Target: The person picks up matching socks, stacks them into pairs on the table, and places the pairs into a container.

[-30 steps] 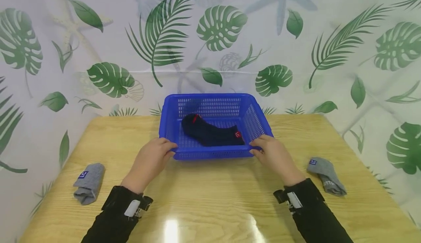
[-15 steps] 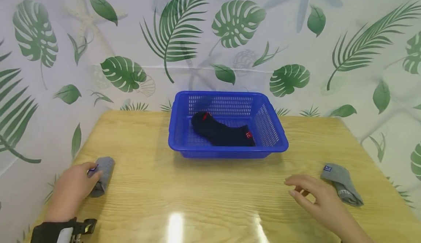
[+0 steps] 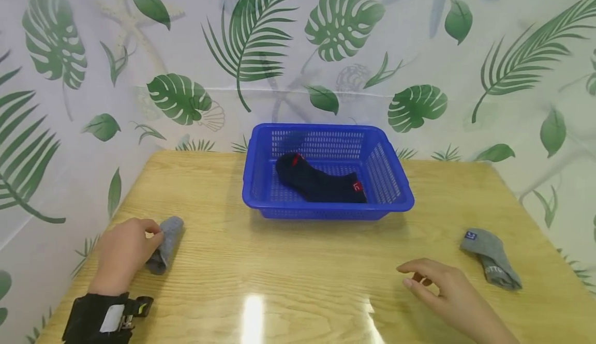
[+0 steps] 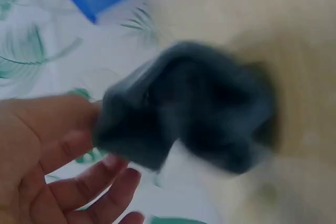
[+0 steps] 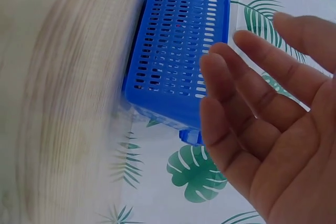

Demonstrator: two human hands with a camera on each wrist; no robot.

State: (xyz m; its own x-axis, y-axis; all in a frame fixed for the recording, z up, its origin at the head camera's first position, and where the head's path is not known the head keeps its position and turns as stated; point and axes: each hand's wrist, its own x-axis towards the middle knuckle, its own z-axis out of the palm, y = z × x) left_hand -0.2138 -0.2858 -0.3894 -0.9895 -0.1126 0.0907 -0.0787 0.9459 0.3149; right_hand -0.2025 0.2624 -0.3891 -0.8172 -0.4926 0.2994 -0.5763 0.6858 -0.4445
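My left hand (image 3: 128,251) pinches a grey sock (image 3: 169,240) at the left side of the table. In the left wrist view the sock (image 4: 184,103) hangs from thumb and finger, blurred and folded over. My right hand (image 3: 449,292) hovers over the right front of the table, fingers loosely bent, nothing between them; the right wrist view shows its bare palm and fingers (image 5: 247,77). To its right lies a second grey sock (image 3: 493,258) with a blue label. A blue plastic basket (image 3: 326,209) at the back centre holds a dark sock (image 3: 321,181) with red marks.
The pale wooden table (image 3: 298,266) runs back to a white cloth (image 3: 195,33) printed with green leaves, which also borders both sides. A black wrist strap (image 3: 100,315) with a small device sits on the left forearm.
Both hands have left the basket's front rim. The left hand went to the left grey sock, gripped it and has shifted it slightly right. The right hand moved down beside the other grey sock.
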